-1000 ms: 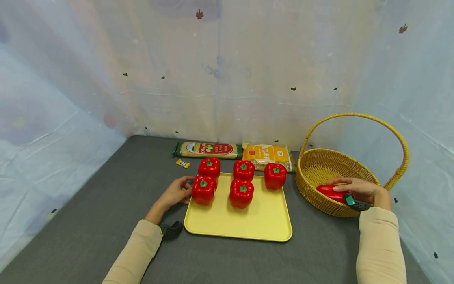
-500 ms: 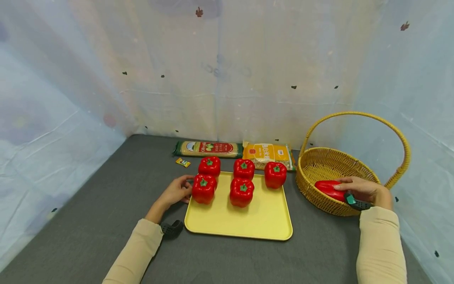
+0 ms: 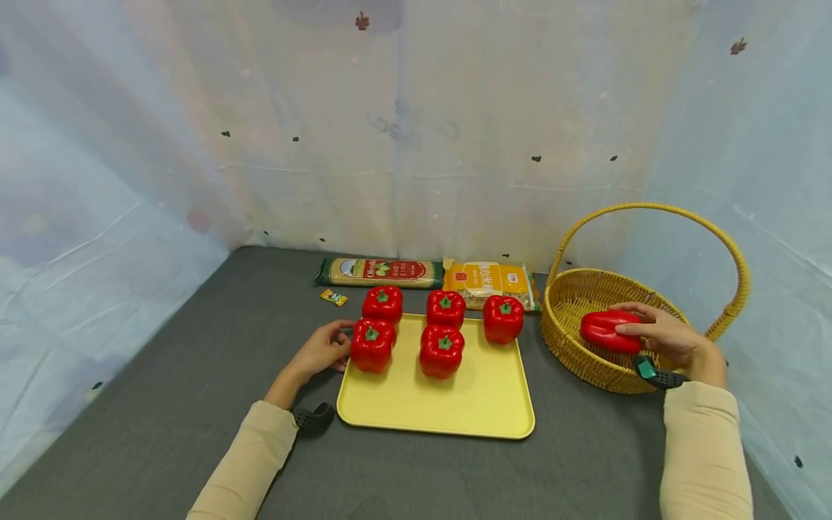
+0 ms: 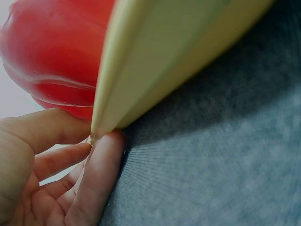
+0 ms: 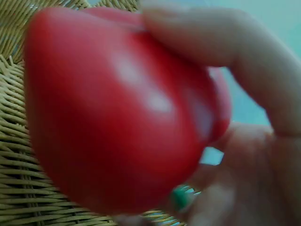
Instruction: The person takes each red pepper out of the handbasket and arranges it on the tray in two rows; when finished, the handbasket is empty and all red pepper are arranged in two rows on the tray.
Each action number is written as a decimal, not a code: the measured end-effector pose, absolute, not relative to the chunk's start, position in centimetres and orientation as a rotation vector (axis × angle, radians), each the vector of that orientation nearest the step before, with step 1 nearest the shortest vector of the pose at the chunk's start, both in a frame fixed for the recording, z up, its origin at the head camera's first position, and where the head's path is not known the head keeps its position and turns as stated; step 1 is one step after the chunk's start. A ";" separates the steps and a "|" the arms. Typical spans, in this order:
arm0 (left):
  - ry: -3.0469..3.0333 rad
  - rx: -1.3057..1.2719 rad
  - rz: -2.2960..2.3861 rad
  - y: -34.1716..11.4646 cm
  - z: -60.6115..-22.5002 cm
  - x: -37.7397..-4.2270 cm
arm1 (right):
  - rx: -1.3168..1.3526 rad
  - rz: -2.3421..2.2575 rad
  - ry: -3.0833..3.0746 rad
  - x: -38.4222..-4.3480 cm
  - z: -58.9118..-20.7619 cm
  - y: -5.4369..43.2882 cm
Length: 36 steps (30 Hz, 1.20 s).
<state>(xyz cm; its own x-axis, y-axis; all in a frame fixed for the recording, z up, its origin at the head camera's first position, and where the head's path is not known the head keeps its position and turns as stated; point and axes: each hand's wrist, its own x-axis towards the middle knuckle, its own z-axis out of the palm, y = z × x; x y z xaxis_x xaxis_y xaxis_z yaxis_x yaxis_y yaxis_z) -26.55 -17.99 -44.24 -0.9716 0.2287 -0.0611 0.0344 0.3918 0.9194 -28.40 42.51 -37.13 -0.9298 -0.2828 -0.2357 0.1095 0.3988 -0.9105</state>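
Note:
My right hand (image 3: 668, 334) grips a red bell pepper (image 3: 611, 331) on its side, with the green stem by my fingers in the right wrist view. The pepper is at the mouth of the yellow wicker basket (image 3: 564, 361). At its left edge, the pale yellow tray (image 3: 481, 404) is pinched between the thumb and fingers of my left hand (image 3: 323, 352); the left wrist view shows the tray rim (image 4: 106, 84) between them. Several red bell peppers stand stem-up on the tray, the nearest to my left hand being a front-left pepper (image 3: 373, 345).
Behind the tray lie a long pasta packet (image 3: 383, 271) and an orange-topped food bag (image 3: 490, 283). A small yellow sachet (image 3: 334, 297) is on the grey tabletop (image 3: 214, 375) to their left. The basket's tall handle (image 3: 650, 206) arches up at right, near the curtain (image 3: 455, 130).
My right hand has lifted the bell pepper slightly from low in the basket and turned it. The left hand and the peppers on the tray stay where they were.

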 end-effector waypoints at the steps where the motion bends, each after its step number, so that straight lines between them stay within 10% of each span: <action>1: 2.468 0.229 1.626 -18.1 -44.6 -26.7 | -0.167 -1.526 2.359 -28.4 -36.9 42.4; 36: 2.454 0.220 1.636 -18.3 -45.0 -27.0 | -0.436 -1.496 2.902 -24.9 -32.0 33.1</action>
<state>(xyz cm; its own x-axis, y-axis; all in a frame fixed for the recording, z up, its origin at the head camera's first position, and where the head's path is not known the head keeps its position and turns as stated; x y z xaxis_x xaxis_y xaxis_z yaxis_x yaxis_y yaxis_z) -26.99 -18.27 -44.99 -0.9722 0.2232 -0.0702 0.0211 0.3821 0.9239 -24.91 33.10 -32.01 -0.9535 -0.1632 0.2533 -0.3010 0.5550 -0.7754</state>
